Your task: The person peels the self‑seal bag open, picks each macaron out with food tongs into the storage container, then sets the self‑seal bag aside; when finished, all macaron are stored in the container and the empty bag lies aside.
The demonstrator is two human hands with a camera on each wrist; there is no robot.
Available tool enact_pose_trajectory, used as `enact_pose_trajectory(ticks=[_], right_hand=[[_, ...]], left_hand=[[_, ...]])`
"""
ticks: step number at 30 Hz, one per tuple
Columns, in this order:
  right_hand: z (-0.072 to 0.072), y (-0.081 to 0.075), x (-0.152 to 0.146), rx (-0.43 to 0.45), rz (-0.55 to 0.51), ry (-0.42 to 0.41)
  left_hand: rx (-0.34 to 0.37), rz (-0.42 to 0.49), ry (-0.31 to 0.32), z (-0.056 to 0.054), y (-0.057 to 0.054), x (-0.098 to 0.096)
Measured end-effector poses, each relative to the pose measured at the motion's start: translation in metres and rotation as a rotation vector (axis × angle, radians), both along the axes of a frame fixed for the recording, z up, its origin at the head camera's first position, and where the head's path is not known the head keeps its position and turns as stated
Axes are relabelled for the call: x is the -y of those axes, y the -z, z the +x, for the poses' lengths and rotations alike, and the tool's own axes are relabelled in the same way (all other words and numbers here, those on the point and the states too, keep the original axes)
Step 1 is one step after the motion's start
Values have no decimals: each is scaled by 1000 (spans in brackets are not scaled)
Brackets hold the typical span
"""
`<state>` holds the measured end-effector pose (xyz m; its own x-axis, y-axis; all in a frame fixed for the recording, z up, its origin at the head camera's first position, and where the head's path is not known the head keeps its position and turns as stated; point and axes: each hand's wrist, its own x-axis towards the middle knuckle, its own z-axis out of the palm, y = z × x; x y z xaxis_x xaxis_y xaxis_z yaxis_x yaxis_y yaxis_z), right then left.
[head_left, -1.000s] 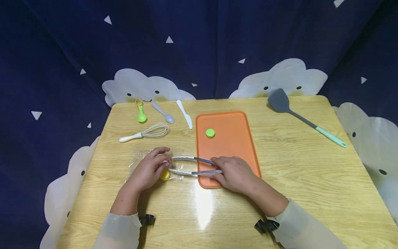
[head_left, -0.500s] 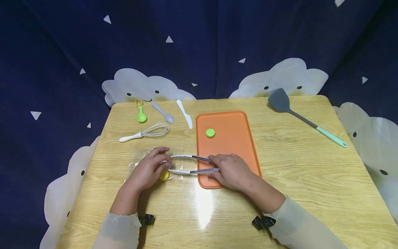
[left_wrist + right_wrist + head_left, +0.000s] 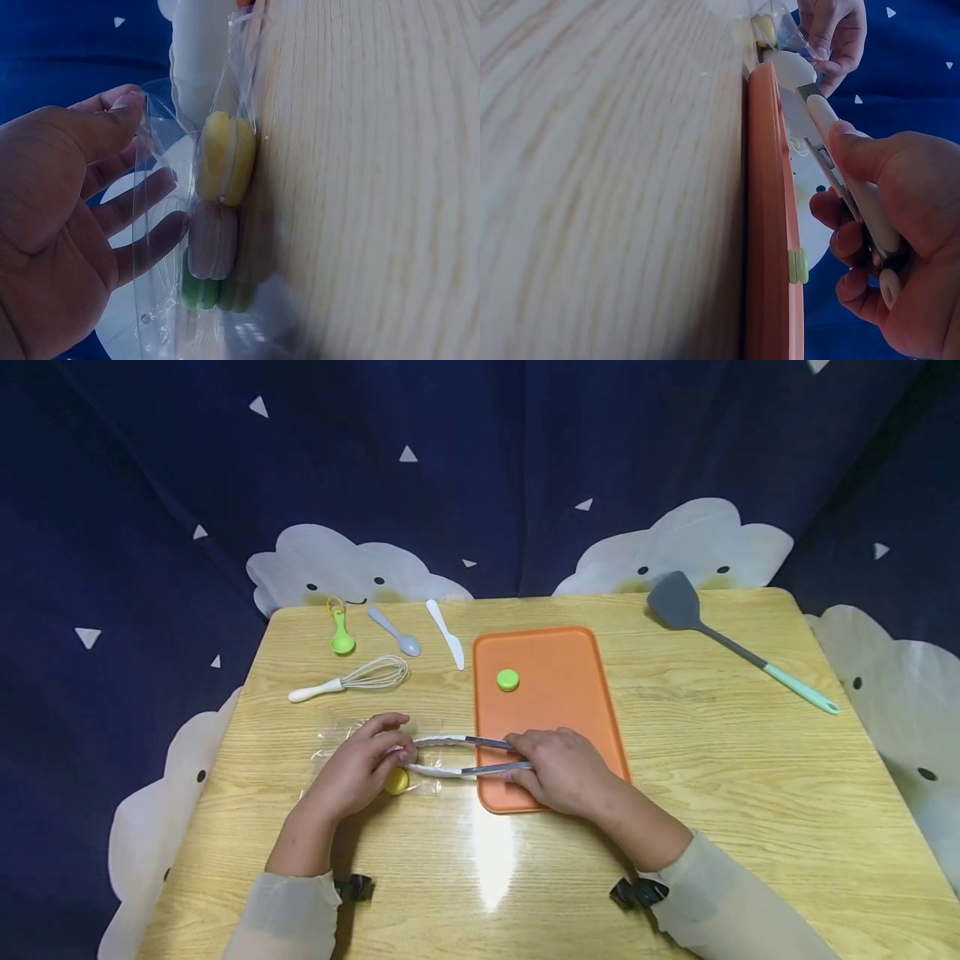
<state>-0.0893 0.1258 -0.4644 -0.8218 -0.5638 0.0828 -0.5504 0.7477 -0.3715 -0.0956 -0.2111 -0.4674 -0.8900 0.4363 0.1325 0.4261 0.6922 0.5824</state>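
Thumb and fingers of my left hand (image 3: 367, 768) pinch the edge of a clear plastic bag (image 3: 150, 322). In the left wrist view, a yellow macaron (image 3: 229, 161), a greyish purple macaron (image 3: 214, 240) and green macarons (image 3: 200, 289) lie in a row inside the bag. My right hand (image 3: 566, 772) grips a pair of tongs (image 3: 871, 214) by the handles. The tongs' two white-tipped arms are spread and reach left to the bag's mouth by my left fingers, which partly hide the tips. A green macaron (image 3: 507, 681) rests on the orange tray (image 3: 551, 652) beneath the tongs' handle end.
Behind my left hand lie a white-handled whisk (image 3: 352, 679), green measuring spoons (image 3: 341, 639), a grey spoon (image 3: 397, 633) and a white plastic knife (image 3: 447, 639). A grey spatula (image 3: 720, 639) with a mint handle lies at the right. A dark blue curtain (image 3: 480, 460) hangs behind the table.
My right hand and the tongs have shifted slightly left and away from me. My left hand keeps its hold on the bag almost in place.
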Motion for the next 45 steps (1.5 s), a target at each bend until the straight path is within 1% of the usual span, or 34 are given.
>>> enact_pose_trajectory(ticks=[7,17,28,34,38,45], right_hand=[[3,-2,-12,-15,-17,6],[8,-2,-24,-30,-26,19],[14,-2,-43,-66,-65,60],[19,-4,-56,-76,-74,100],[22,-5,-65,-67,-86,132],[25,0,-82,-43,-121,198]], left_hand=[[-19,4,3,-1,2,0],[5,-10,-8,-1,1,0],[-14,0,6,-1,-1,-1],[-16,-5,10,-1,-2,-1],[-19,-12,6,-1,-2,-1],[-14,-18,10,0,-1,-1]])
